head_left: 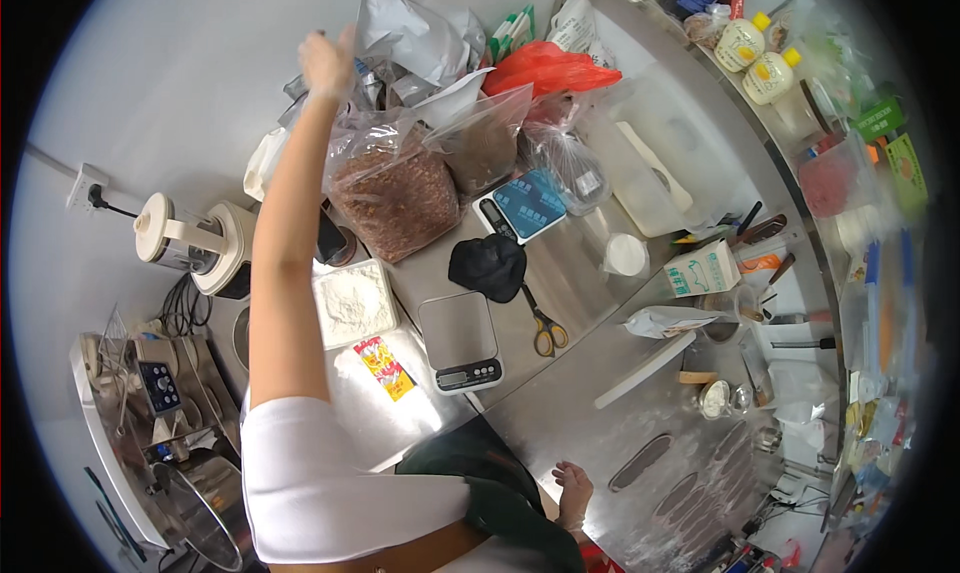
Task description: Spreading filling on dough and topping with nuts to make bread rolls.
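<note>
My left arm stretches across the counter to the back left. The left hand (pixel 326 65) is raised beside a large silver pouch (pixel 410 35), fingers apart, with nothing visible in them; whether it touches the pouch is unclear. Below it stands a clear bag of brown crumbly bits (pixel 393 191). Low in the picture, my right hand (pixel 572 493) hangs loosely open and empty beside the dark apron (pixel 490 473), near the counter edge. Between my arms are a square tub of white powder (pixel 356 303), a red and yellow packet (pixel 383 367) and a digital scale (pixel 458 341).
Black-handled scissors (pixel 545 331), a black cloth (pixel 488 267) and a second scale (pixel 525 208) lie mid-counter. A blender (pixel 205 238) stands at left. A red plastic bag (pixel 550 70) and a translucent bin (pixel 655 158) are at the back. A carton (pixel 704 270) stands right.
</note>
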`<state>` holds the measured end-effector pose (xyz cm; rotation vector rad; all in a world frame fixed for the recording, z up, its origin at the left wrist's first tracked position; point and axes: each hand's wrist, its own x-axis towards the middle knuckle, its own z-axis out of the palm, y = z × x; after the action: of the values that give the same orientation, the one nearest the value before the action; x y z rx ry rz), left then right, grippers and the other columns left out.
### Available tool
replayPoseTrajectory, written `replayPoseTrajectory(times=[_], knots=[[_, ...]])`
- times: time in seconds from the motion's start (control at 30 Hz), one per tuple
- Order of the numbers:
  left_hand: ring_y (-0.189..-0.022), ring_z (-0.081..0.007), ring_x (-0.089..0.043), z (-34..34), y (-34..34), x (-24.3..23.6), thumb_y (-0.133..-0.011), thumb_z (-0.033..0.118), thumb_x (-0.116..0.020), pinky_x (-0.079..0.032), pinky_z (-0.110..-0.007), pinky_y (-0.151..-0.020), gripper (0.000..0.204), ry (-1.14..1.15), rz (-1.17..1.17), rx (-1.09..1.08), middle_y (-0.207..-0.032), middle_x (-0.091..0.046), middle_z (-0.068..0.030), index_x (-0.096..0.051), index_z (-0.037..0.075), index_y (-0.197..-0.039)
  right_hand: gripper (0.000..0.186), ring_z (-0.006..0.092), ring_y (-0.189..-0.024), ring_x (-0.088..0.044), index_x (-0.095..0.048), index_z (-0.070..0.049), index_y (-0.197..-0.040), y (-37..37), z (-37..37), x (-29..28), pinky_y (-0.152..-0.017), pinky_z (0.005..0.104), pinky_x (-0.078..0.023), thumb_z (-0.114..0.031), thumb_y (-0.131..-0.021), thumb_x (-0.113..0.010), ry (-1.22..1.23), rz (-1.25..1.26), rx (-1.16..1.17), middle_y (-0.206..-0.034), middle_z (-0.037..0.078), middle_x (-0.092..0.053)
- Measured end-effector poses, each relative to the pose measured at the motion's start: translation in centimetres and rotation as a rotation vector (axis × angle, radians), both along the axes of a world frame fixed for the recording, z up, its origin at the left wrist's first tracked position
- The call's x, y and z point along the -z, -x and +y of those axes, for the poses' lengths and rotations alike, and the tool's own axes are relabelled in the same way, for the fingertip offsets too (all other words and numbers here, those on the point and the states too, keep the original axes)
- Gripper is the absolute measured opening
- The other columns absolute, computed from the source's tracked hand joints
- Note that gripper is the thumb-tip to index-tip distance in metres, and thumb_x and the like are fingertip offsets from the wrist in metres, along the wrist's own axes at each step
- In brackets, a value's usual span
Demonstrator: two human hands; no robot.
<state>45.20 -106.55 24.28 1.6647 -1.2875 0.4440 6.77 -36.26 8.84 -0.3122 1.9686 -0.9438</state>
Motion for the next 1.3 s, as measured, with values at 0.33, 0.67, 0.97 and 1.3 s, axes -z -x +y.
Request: replayPoseTrajectory(times=[0.33, 0.67, 0.97, 1.3], knots=[[-0.096, -0.0349, -0.062, 9.0, -5.1, 3.7, -0.079, 0.040, -0.068, -0.049, -0.042, -0.081, 0.032, -0.686, -0.640, 0.694, -0.100, -0.065, -0.0188, -0.071, 0.010, -0.093, 0.022, 0.0179, -0.080, -0.067, -0.065, 0.006, -0.101, 1.2, -4.2, -1.8, -0.071, 0.0282, -0.051, -0.009, -0.092, -0.051, 0.059, 0.135, -0.216, -0.092, 0.011, -0.069], [-0.081, -0.0355, -0.065, 12.0, -0.9, 4.8, -0.085, 0.012, -0.053, -0.051, -0.045, -0.070, 0.014, -0.566, -0.477, 0.470, -0.090, -0.068, -0.0122, -0.062, 0.011, -0.096, 0.020, 0.0174, -0.080, -0.068, -0.067, 0.004, -0.100, -1.7, 0.5, 0.8, -0.071, 0.0276, -0.051, -0.009, -0.090, -0.053, 0.037, 0.174, -0.230, -0.091, 0.011, -0.070], [-0.078, -0.0356, -0.064, 18.6, 3.5, 3.1, -0.088, 0.014, -0.055, -0.050, -0.044, -0.066, 0.013, -0.246, -0.234, 0.775, -0.088, -0.066, -0.0133, -0.062, 0.012, -0.099, 0.023, 0.0184, -0.083, -0.068, -0.067, 0.003, -0.102, -1.8, -2.7, 0.2, -0.077, 0.0295, -0.051, -0.013, -0.091, -0.054, 0.025, 0.243, -0.382, -0.091, 0.014, -0.071], [-0.071, -0.0337, -0.066, 18.4, 3.4, 1.3, -0.083, 0.007, -0.056, -0.052, -0.044, -0.063, 0.025, -0.425, -0.399, 0.683, -0.080, -0.068, -0.0139, -0.063, 0.013, -0.106, 0.030, 0.0307, -0.102, -0.062, -0.061, -0.003, -0.117, -10.5, -35.8, -14.3, -0.085, 0.0356, -0.049, -0.013, -0.088, -0.062, 0.993, 0.710, -0.687, -0.106, 0.014, -0.065]])
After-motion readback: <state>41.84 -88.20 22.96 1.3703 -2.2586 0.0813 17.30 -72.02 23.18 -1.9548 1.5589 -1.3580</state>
